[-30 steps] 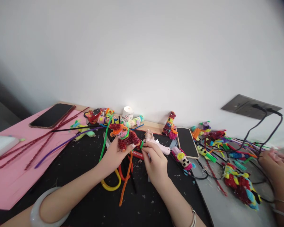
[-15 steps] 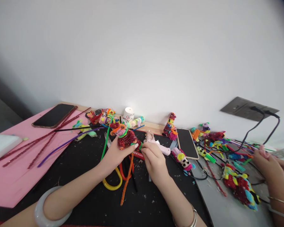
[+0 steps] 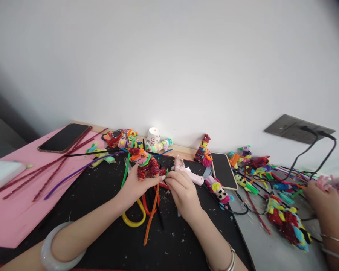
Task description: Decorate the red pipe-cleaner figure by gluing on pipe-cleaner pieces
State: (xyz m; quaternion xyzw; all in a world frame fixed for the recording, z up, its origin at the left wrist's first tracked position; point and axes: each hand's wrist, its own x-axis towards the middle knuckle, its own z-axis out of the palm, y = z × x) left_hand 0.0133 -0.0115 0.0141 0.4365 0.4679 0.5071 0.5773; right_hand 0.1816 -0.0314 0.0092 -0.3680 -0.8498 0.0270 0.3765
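Held up above the black mat (image 3: 101, 218) is a small pipe-cleaner figure (image 3: 149, 167) in sparkly dark red, with orange, pink and green parts near its head. My left hand (image 3: 134, 184) grips it from below and the side, thumb stretched along it. The fingers of my right hand (image 3: 185, 192) pinch a thin green bit at the figure's right end, close to my left thumb tip. Beneath my hands lie scissors with yellow and orange-red handles (image 3: 134, 225) and an orange pipe cleaner (image 3: 151, 220). Just beyond my right hand rests a pale pink glue gun (image 3: 196, 178).
Pink paper (image 3: 14, 222) at left bears a phone (image 3: 64, 137) and loose pipe cleaners. Finished-looking figures, a white cup (image 3: 153, 134) and another phone (image 3: 223, 170) line the wall side. At right, a co-worker's hands (image 3: 322, 195) hold pink fuzzy material among cables and figures.
The red figure has turned and tilted slightly in my left hand. My right fingers have shifted a little left. The co-worker's hands moved, showing more pink material.
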